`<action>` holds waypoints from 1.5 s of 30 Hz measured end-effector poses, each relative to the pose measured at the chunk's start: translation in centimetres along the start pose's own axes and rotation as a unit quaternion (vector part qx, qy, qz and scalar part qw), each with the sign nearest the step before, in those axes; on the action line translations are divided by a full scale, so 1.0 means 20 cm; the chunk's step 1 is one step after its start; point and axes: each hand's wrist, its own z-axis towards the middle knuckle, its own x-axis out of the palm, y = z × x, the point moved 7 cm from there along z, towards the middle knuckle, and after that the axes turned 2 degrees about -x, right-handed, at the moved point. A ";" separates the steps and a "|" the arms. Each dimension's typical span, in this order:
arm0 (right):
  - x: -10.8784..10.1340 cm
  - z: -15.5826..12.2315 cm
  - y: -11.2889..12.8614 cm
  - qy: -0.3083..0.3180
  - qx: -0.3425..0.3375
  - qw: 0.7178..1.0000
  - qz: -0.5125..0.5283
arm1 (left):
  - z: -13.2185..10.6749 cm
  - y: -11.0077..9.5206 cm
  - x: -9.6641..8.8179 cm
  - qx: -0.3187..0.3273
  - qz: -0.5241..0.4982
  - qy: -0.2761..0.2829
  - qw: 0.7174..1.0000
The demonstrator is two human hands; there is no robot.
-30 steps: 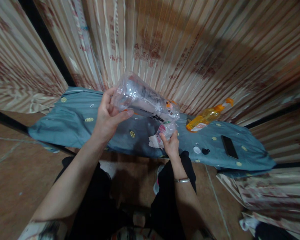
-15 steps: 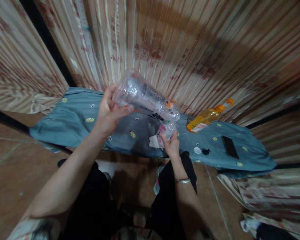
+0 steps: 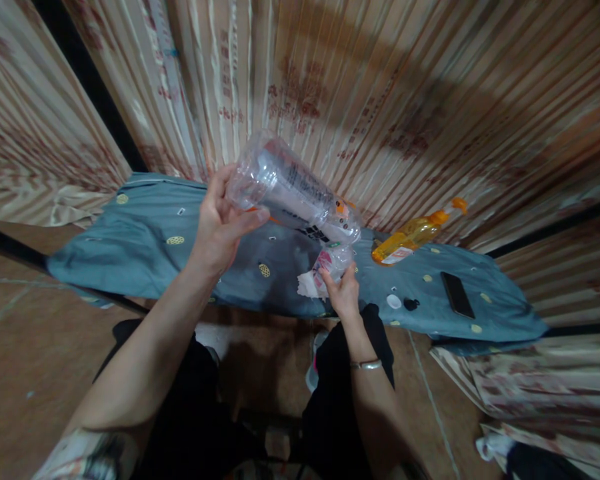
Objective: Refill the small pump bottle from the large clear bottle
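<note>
My left hand [image 3: 223, 223] is wrapped around the wide end of a large clear plastic bottle [image 3: 293, 183] with dark print and an orange patch. The bottle lies tilted in the air, its narrower end lower and to the right. Beneath that end, my right hand [image 3: 345, 290] grips a smaller clear plastic container [image 3: 336, 259] with pink print; a torn whitish piece [image 3: 310, 285] hangs off its left side. The two meet or overlap in view; I cannot tell whether they are joined. An orange pump bottle [image 3: 410, 239] leans on the bench to the right.
A blue-grey cloth [image 3: 240, 267] covers the narrow bench under my hands. On its right part lie a black phone [image 3: 457, 295], a white round cap [image 3: 394, 301] and a small black item [image 3: 411, 305]. Striped curtains [image 3: 310, 87] hang behind, with dark metal poles [image 3: 90, 80] at the sides.
Both hands keep their grip, and the large bottle has tilted up very slightly at its wide end. The view has shifted a little; otherwise things stay put.
</note>
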 end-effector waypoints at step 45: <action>-0.01 0.00 0.01 0.004 0.013 1.000 0.009 | 0.04 0.02 0.02 0.074 0.044 0.086 0.993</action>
